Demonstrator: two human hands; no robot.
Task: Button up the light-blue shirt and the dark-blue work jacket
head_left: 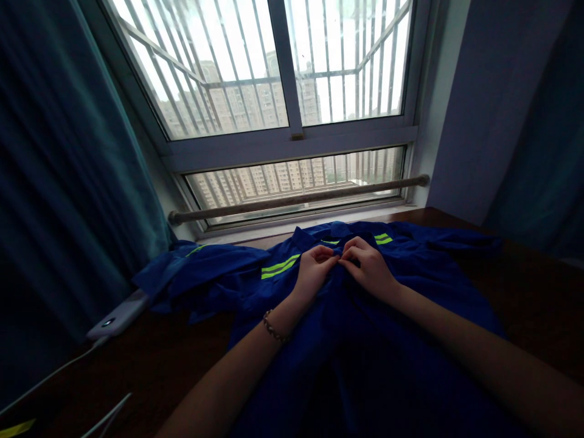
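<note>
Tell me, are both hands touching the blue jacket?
Touching. The head view shows the left hand and right hand pinching the blue jacket at its front, fingertips meeting the fabric.

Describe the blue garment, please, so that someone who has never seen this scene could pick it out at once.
Start at the large window; below it, a dark brown surface holds the garment, spread out, with the left hand and right hand pinching it near the middle. Unlike the plain teal curtain at far left, it is vivid blue with yellow-green striped patches.
</note>
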